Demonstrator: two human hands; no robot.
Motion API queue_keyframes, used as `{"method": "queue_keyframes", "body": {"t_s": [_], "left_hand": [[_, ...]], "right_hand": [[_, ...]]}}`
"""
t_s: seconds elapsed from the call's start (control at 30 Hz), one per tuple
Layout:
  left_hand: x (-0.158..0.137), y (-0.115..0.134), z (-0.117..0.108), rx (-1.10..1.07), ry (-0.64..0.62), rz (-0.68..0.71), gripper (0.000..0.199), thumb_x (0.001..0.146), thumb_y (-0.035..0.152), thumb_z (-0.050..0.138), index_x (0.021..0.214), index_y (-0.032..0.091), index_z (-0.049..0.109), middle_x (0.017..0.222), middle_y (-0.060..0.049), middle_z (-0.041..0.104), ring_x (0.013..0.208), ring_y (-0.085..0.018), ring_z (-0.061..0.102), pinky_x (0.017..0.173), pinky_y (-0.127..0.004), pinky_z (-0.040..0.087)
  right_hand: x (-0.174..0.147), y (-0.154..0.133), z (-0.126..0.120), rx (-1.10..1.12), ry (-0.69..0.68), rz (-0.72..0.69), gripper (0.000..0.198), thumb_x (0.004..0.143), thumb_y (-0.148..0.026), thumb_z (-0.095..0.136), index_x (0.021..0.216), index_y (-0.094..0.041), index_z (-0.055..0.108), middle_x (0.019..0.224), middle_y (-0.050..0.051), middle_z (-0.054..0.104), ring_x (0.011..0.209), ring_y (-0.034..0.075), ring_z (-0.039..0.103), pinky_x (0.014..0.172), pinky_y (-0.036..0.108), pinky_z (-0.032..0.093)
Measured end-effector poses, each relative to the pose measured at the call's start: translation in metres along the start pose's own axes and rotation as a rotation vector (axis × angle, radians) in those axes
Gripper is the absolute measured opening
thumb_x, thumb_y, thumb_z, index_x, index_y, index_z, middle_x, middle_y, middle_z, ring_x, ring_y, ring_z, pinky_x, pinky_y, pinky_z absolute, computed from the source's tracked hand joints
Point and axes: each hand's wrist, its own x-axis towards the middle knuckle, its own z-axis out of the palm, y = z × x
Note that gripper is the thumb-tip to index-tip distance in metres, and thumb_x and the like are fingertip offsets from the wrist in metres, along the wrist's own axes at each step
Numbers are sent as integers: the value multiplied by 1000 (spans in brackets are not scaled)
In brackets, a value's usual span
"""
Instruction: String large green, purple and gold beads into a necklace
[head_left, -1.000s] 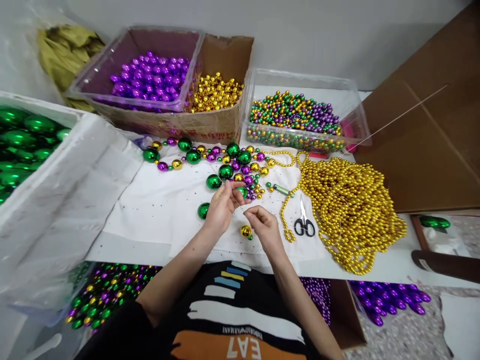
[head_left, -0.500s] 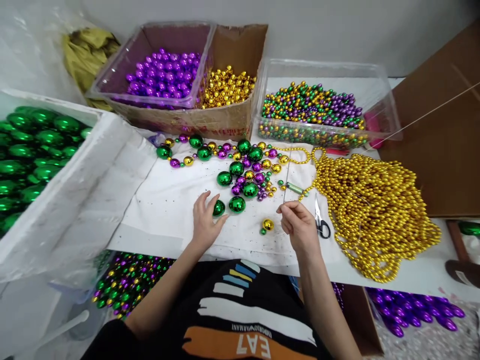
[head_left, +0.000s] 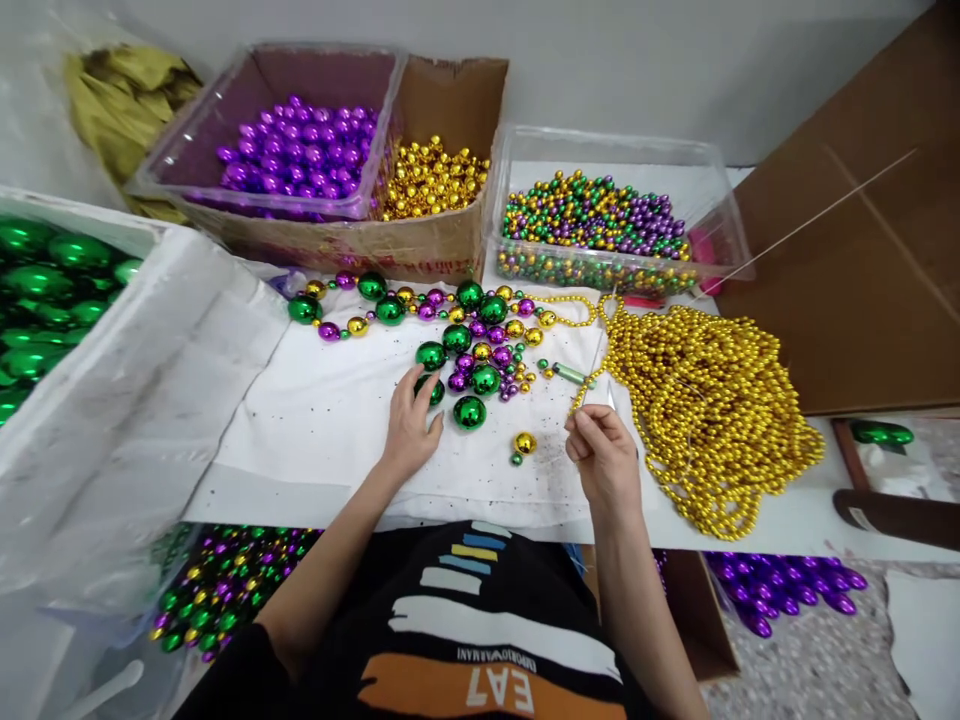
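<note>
My left hand (head_left: pixel 411 425) is over the white cloth (head_left: pixel 315 430), its fingers spread around a large green ball (head_left: pixel 433 392); I cannot tell whether they touch it. Another green ball (head_left: pixel 469 413) lies just right of it. My right hand (head_left: pixel 606 455) is closed in a pinch. A thin wire-like strand rises faintly from near its fingertips. Close by, a gold bead string (head_left: pixel 589 388) passes behind the fingers. A gold ball (head_left: pixel 525 443) and a small green bead (head_left: pixel 516 460) lie between my hands. Scissors are mostly hidden behind my right hand.
A strung bead chain (head_left: pixel 358 326) and loose beads lie ahead. Behind stand a tub of purple balls (head_left: pixel 300 150), a carton of gold balls (head_left: pixel 435 180) and a clear bin (head_left: pixel 622 260) of mixed beads. A gold bead heap (head_left: pixel 720 420) is at right, green ornaments (head_left: pixel 52 290) at left.
The view has shifted right. My left hand has moved slightly forward with the green ball, which is now farther from the neighbouring one. My right hand stays pinched and now covers most of the scissors.
</note>
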Motion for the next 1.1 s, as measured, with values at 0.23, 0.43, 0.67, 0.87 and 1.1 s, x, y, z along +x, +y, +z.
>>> {"method": "queue_keyframes", "body": {"t_s": [0.23, 0.43, 0.67, 0.87, 1.1], "left_hand": [[-20, 49, 3, -88, 61, 65, 33, 91, 21, 53, 122, 21, 65, 125, -15, 61, 118, -28, 56, 103, -47, 46], [-18, 54, 26, -137, -207, 168, 28, 93, 19, 47, 109, 21, 70, 122, -14, 65, 106, -28, 60, 93, -47, 49], [16, 118, -28, -779, -659, -60, 24, 92, 32, 56, 107, 20, 70, 102, -9, 71, 92, -22, 65, 84, -36, 53], [52, 249, -16, -1380, -1651, 536, 15, 80, 24, 69, 92, 17, 63, 96, -2, 69, 95, -17, 66, 89, -27, 50], [38, 306, 27, -1063, -1741, 862, 22, 78, 16, 65, 73, 23, 45, 84, -4, 64, 86, -18, 63, 83, -27, 47]], "right_hand": [[5, -2, 0, 21, -12, -9, 24, 78, -35, 73, 84, -22, 54, 78, -2, 65, 46, 6, 35, 42, 20, 36], [1, -27, 16, 106, -137, -18, 21, 81, -33, 70, 87, -23, 53, 74, -4, 65, 44, 5, 32, 41, 19, 34], [-4, -9, 9, 82, -148, 68, 24, 80, -34, 74, 86, -22, 54, 67, -5, 64, 45, 7, 45, 45, 21, 42], [-25, 21, 55, 89, -541, 317, 27, 83, -40, 73, 89, -21, 55, 75, 1, 72, 65, 14, 66, 66, 28, 54], [-50, 25, 75, 135, -760, 470, 18, 86, -35, 70, 88, -19, 61, 94, 2, 68, 82, 12, 62, 74, 26, 47]]}}
